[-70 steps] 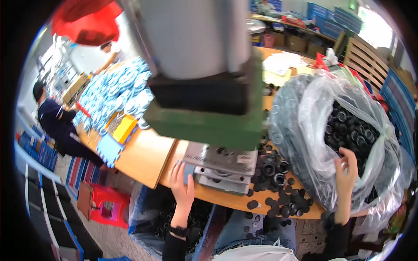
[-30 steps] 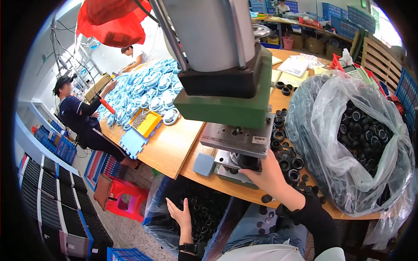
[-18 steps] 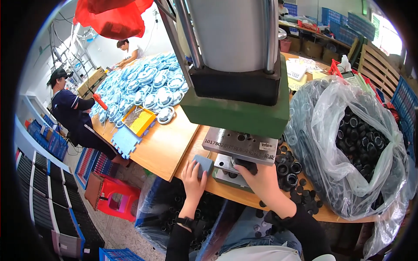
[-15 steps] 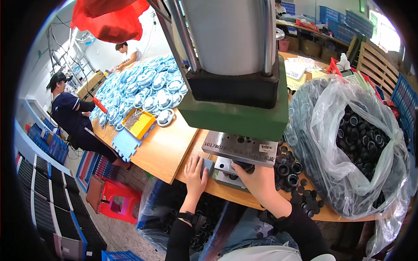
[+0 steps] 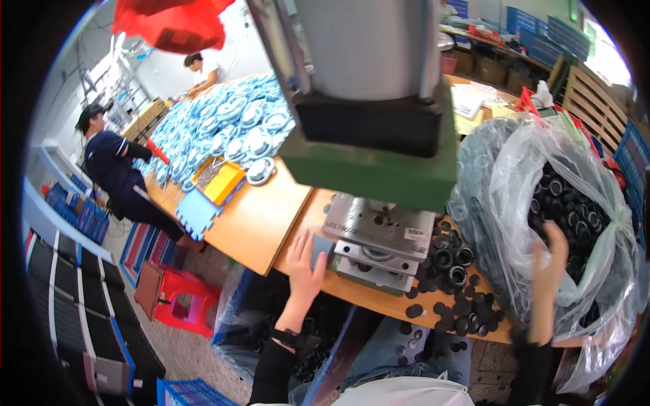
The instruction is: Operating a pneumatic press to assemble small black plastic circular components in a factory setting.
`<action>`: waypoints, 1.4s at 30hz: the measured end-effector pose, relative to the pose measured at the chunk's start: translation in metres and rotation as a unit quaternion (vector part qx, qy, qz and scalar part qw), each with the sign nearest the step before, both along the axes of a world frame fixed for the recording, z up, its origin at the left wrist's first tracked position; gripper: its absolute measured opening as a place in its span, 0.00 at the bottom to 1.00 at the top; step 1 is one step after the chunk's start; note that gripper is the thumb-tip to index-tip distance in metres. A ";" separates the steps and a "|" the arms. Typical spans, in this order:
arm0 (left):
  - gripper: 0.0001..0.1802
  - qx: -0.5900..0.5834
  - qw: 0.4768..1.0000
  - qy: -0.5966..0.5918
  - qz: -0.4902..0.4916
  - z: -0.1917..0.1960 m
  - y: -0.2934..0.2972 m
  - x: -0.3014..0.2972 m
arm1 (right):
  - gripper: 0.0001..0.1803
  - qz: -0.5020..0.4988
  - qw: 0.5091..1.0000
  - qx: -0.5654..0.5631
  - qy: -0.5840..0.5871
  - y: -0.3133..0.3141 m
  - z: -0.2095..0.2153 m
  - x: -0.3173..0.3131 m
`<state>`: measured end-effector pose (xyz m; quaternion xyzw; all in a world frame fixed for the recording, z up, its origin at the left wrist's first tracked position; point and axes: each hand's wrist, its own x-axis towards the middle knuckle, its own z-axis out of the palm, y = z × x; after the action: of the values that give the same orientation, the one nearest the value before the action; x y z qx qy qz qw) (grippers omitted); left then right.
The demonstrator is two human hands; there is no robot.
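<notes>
My left hand (image 5: 305, 267) lies with its fingers stretched out against a small grey-blue block (image 5: 322, 249) at the table's front edge. Beside it stands a press with a green head (image 5: 369, 172); under this sit a steel upper die plate (image 5: 376, 223) and a lower die (image 5: 372, 276). No hand is in the die now. Over at the right, my right hand (image 5: 550, 271), smeared by motion, is at the front of a clear plastic bag (image 5: 501, 176) full of black ring-shaped parts (image 5: 579, 233). Its thumb and fingers look apart, with nothing visible between them.
Loose black rings and discs (image 5: 467, 304) lie right of the die. Light blue round parts (image 5: 233, 128) are heaped at the back left, near a yellow bin (image 5: 220, 183). Two people work there. A red stool (image 5: 186, 301) and a lined crate of black pieces (image 5: 271, 311) stand below.
My right hand has left the die and swung right to the bag of black parts. The left hand stays by the block. The view has shifted slightly.
</notes>
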<state>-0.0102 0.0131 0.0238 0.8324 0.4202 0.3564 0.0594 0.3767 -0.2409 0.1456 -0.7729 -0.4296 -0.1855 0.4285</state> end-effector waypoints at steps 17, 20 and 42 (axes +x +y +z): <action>0.30 0.078 0.956 -0.283 0.011 0.069 -0.070 0.126 | 0.25 -0.105 0.908 -0.394 0.091 -0.149 -0.132 0.313; 0.31 0.062 0.951 -0.301 0.013 0.073 -0.074 0.117 | 0.27 -0.017 0.955 -0.297 0.004 -0.130 -0.122 0.283; 0.20 -0.038 0.978 -0.126 0.162 -0.039 -0.082 -0.037 | 0.21 0.278 0.957 0.074 -0.032 0.112 -0.036 -0.171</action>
<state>-0.0474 -0.0689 -0.0147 0.6988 0.5519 0.4471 0.0847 0.2054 -0.1289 0.1098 -0.5831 -0.6256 -0.1149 0.5054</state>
